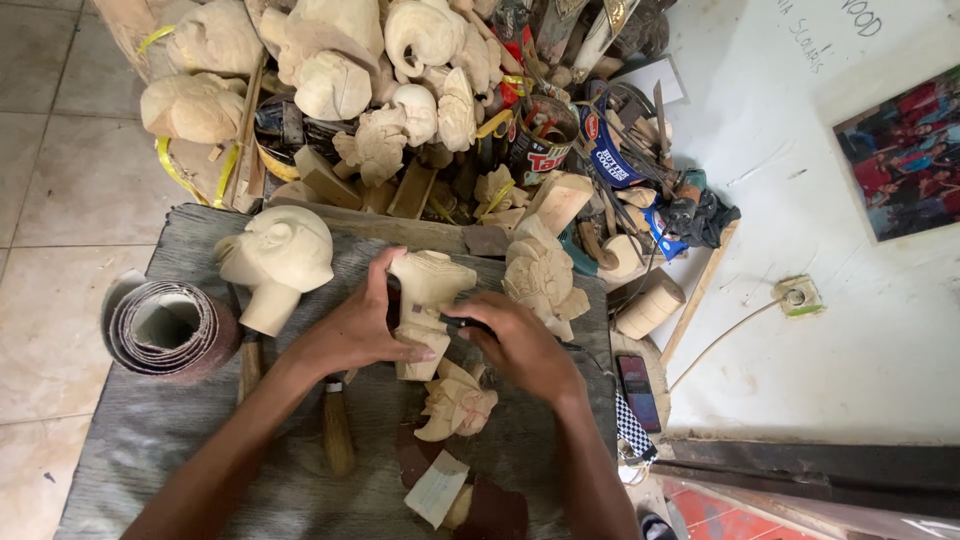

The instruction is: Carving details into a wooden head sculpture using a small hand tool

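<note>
Left hand (355, 335) clasps pale wooden carving (428, 305) upright on grey table (150, 440); right hand (515, 345) pinches dark slim tool (462, 323) against carving's side. Detail-working step; next stroke needs steady support.

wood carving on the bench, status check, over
Left hand gripping pale wood carving upright on bench. Right hand on dark tool against it. Round head carving left, leafy carving right, both close.

On the bench (180, 420) lie four pale wood carvings (280, 262), one sandpaper roll (168, 328) at the left, one phone (638, 390) at the right, and two wooden-handled tools (337, 430) near.
</note>
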